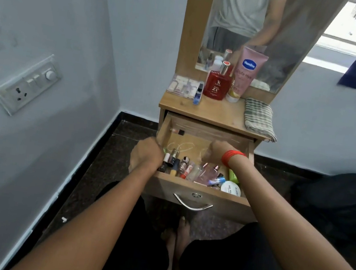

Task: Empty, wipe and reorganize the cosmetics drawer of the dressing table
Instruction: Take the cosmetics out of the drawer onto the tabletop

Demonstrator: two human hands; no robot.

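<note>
The cosmetics drawer point(164, 188) of the dressing table point(219, 112) stands pulled out towards us, its metal handle point(192, 203) facing front, with both hands reaching into it. A crowd of small bottles and lipsticks point(182, 163) lies along the front wall, a white round jar point(231, 187) sits in the front right corner, a green tube point(233, 176) is just behind it, and one small dark-capped tube point(177, 131) lies alone at the back left. The left hand point(146, 155) hangs at the drawer's front left corner, knuckles up and fingers curled down among the bottles; we cannot tell whether it grips anything. The right hand point(217, 152), a red thread band point(231, 158) at its wrist, is above the drawer's right half, fingers tucked under and hidden, so we cannot make out its hold either. On the tabletop stand a red perfume bottle point(217, 85), a pink Vaseline tube point(246, 75), a small blue bottle point(198, 95) and a clear packet of samples point(181, 85), with a folded checked cloth point(259, 119) to the right. Behind them rises the mirror point(289, 47); a switch panel point(26, 84) is on the left wall.
</note>
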